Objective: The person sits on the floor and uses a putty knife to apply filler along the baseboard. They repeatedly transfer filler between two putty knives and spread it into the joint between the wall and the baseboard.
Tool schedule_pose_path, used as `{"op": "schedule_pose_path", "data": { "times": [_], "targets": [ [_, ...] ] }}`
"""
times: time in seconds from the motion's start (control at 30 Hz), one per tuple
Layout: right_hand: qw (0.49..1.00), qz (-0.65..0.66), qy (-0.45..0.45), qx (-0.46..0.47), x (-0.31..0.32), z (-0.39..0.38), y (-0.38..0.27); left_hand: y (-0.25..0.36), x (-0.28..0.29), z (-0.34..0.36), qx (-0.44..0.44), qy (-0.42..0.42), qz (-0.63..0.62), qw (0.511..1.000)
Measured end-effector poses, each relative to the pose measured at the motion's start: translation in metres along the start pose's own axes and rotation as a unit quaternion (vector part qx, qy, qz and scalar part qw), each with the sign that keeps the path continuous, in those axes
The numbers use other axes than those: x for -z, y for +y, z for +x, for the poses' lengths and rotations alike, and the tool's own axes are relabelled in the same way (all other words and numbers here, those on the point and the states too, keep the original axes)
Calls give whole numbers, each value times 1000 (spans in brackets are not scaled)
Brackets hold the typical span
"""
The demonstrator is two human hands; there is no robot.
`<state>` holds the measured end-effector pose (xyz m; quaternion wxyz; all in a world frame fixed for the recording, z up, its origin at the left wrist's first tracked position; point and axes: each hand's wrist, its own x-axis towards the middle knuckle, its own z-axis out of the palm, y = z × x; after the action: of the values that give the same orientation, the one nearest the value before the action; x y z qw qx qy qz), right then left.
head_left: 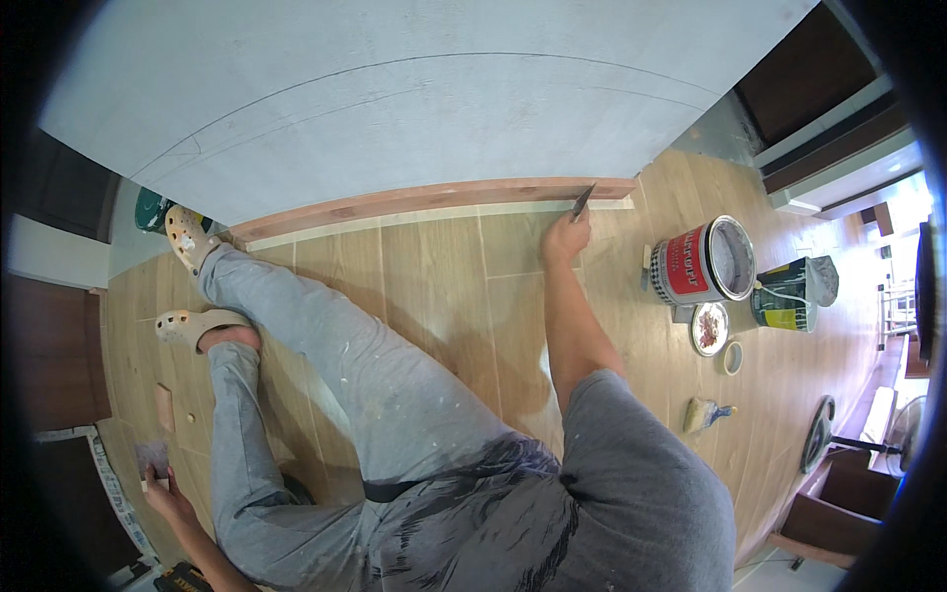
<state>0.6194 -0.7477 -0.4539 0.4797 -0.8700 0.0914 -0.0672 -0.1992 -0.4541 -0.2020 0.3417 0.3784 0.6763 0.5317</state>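
Note:
My right hand point(565, 237) is closed round the handle of a putty knife point(584, 200). Its narrow blade reaches the right end of a pinkish-brown wooden baseboard point(424, 200) along the foot of the pale grey wall point(444, 118). A light strip of masking tape point(345, 228) runs on the floor along that board. Far to the left, low in the view, my left hand point(170, 500) grips a flat, grey-faced piece point(153, 457) with a pale edge; it may be a broad putty spreader, but its kind is unclear.
On the wood-look floor to the right stand an open paint can point(691, 262) with a red label and a dark green bucket point(784, 306). Near them lie a smeared lid point(709, 330), a tape roll point(732, 358) and a paintbrush point(700, 414). A fan point(903, 439) stands farther right. My legs stretch left.

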Motion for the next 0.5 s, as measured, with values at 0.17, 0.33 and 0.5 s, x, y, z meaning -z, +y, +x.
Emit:
{"op": "schedule_pose_path", "data": {
  "times": [0.17,0.33,0.5],
  "targets": [
    [999,1,35,35,-16,-11,-10,-3,9,3,7,-7,-12,1000],
    [998,6,28,50,-29,-31,-16,-2,5,-2,7,-13,-6,1000],
    [999,21,17,35,-48,-59,-31,-1,2,-4,-2,-4,-6,1000]
  ]
}}
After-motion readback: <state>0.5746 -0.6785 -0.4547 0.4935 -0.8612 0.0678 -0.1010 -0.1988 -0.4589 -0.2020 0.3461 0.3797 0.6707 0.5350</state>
